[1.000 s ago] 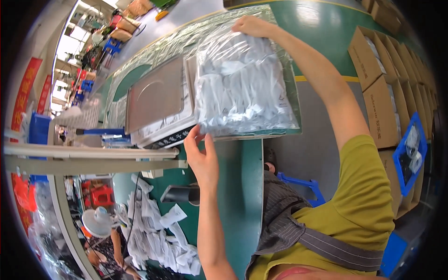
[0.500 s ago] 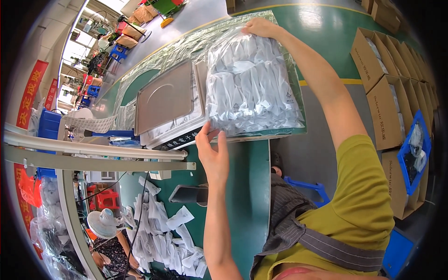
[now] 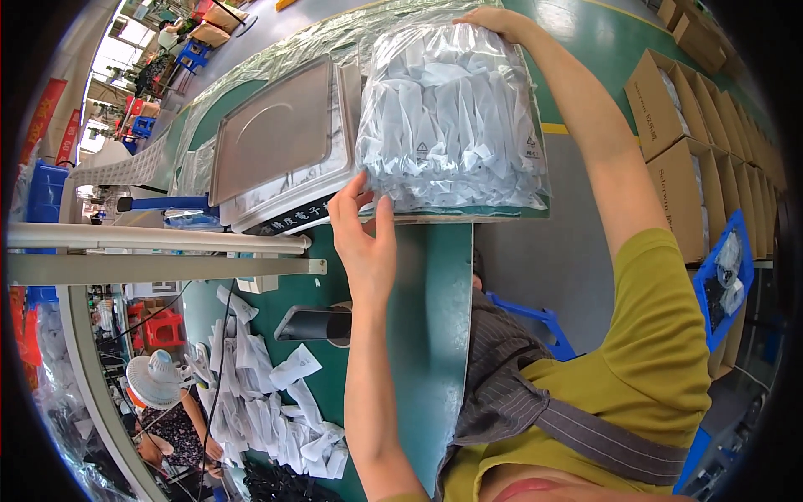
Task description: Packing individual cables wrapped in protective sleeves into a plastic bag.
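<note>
A clear plastic bag [image 3: 452,117] packed with rows of white wrapped packets lies flat on the green worktable, beside a scale with a metal pan [image 3: 272,138]. My right hand [image 3: 498,23] reaches to the bag's far edge, its fingers bent over the plastic. At the near left corner of the bag is my left hand [image 3: 365,243], thumb and fingers apart and fingertips up against the plastic. It grips nothing that I can see. The lower ends of the packets bunch up along the bag's near side.
Loose white packets [image 3: 259,393] are heaped on the table at lower left, near a phone [image 3: 314,323] on a stand. A metal frame bar [image 3: 167,269] crosses on the left. Open cartons [image 3: 694,192] stand at right. Another person [image 3: 171,427] sits beyond a fan [image 3: 154,379].
The view has shifted, so the table and scale appear farther left. My right hand has slid slightly along the bag's far edge toward its right corner; my left stays by the near corner.
</note>
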`<state>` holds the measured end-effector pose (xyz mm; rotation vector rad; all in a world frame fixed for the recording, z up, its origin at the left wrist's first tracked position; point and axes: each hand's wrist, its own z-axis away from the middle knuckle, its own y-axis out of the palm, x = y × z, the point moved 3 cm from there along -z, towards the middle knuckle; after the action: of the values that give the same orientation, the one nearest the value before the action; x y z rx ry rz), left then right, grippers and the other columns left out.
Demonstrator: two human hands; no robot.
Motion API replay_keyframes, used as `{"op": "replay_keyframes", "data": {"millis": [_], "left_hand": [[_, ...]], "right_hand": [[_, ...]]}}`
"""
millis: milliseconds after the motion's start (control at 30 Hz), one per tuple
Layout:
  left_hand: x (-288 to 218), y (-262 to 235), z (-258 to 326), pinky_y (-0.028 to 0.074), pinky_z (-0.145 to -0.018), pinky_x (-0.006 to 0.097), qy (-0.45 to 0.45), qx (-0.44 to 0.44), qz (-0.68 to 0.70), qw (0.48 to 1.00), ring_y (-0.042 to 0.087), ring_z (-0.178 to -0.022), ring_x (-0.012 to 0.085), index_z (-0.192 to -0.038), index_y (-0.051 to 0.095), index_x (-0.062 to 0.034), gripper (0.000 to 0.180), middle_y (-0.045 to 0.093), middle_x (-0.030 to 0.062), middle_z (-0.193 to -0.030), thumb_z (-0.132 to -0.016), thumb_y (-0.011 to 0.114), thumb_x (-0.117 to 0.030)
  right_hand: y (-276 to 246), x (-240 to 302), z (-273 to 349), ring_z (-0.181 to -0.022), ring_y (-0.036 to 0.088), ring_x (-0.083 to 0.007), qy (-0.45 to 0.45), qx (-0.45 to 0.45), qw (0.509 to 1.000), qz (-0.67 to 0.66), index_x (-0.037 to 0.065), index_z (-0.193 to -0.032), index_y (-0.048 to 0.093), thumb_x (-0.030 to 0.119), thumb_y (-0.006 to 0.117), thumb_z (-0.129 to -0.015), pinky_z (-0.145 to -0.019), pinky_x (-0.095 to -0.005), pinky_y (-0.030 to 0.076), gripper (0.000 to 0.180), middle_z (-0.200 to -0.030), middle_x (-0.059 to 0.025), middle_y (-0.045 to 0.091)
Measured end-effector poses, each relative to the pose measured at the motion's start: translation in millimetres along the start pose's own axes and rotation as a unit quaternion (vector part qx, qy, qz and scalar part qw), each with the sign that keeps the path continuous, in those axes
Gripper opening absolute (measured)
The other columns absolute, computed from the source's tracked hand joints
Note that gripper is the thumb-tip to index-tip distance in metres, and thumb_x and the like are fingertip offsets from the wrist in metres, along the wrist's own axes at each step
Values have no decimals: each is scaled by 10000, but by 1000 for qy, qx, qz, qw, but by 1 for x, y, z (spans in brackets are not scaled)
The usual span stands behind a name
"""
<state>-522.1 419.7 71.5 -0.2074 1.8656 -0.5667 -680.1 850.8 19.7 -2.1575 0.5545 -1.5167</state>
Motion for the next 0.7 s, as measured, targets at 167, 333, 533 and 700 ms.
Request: {"op": "replay_keyframes", "data": {"millis": [167, 333, 533, 700], "left_hand": [[2, 0, 2, 541, -791, 322, 33, -31, -31, 998, 581, -1034, 232, -1259, 536, -1, 366, 524, 141, -1192, -902, 600, -52], [0, 4, 7, 560, -769, 323, 68, -16, -47, 996, 595, -994, 253, -1167, 565, 19, 283, 537, 152, -1159, -889, 601, -24], [2, 1, 7, 515, -749, 292, 30, -48, -1, 998, 609, -998, 182, -1092, 590, -16, 192, 575, 92, -1128, -910, 595, -79], [12, -30, 21, 493, -822, 382, 95, -87, -108, 986, 607, -934, 310, -1057, 580, -1, 211, 600, 165, -1006, -856, 619, -54]], "right_hand": [[11, 2, -23, -1128, 569, -280, 343, -28, 936, -75, 131, -1371, 504, 296, 685, -863, -965, -504, 460, 564, -1340, -159, 535], [0, -7, -23, -954, 612, -143, 303, -90, 949, -17, 31, -1132, 682, 427, 638, -898, -867, -318, 492, 462, -1072, -55, 673], [10, 43, -24, -965, 601, -158, 193, -26, 981, 9, 7, -1135, 675, 452, 644, -883, -869, -284, 461, 513, -1081, -87, 669], [48, 44, -48, -1213, 472, -222, 143, 35, 981, 129, 30, -1195, 647, 458, 508, -956, -1048, -367, 347, 509, -1326, -123, 543]]}}
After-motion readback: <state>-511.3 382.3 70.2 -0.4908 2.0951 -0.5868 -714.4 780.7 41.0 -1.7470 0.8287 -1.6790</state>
